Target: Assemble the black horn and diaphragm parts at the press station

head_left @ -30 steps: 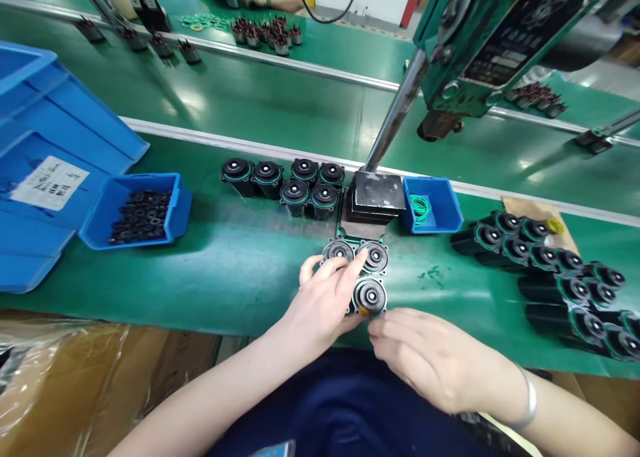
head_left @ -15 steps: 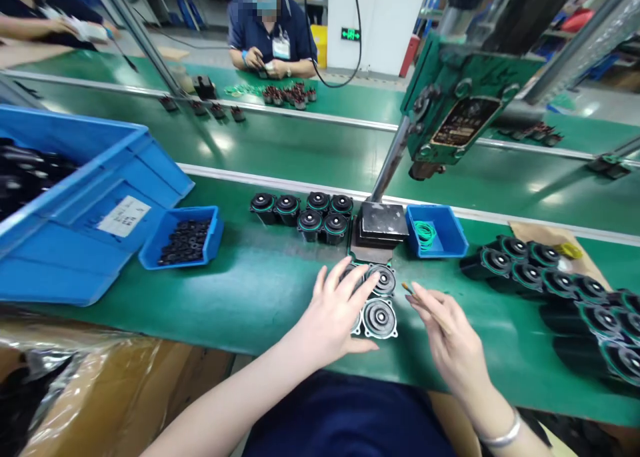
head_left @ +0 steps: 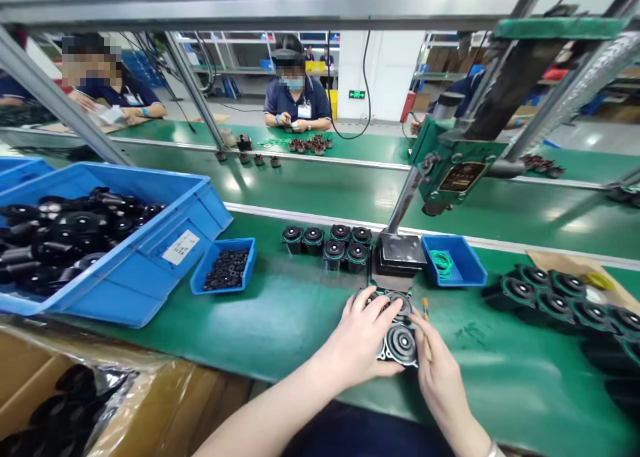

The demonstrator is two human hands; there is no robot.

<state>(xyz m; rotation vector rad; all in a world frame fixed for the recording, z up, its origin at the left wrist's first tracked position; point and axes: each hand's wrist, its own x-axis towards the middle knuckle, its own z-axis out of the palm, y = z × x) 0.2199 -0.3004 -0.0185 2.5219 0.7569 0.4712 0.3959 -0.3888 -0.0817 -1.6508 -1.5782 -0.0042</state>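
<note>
Left hand [head_left: 357, 340] spread over black round housings [head_left: 401, 342].

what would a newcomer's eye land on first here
Probably the big blue bin at the left, heaped with black parts, then the green machine head above the bench at upper right. Front and centre, the left hand spreads over round black housings while the right hand holds a slim brush beside them.

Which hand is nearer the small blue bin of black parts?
Left. The left hand rests on the black housings, right of the small blue bin; the right hand, holding a brush, is farther right, beyond the left.
</note>
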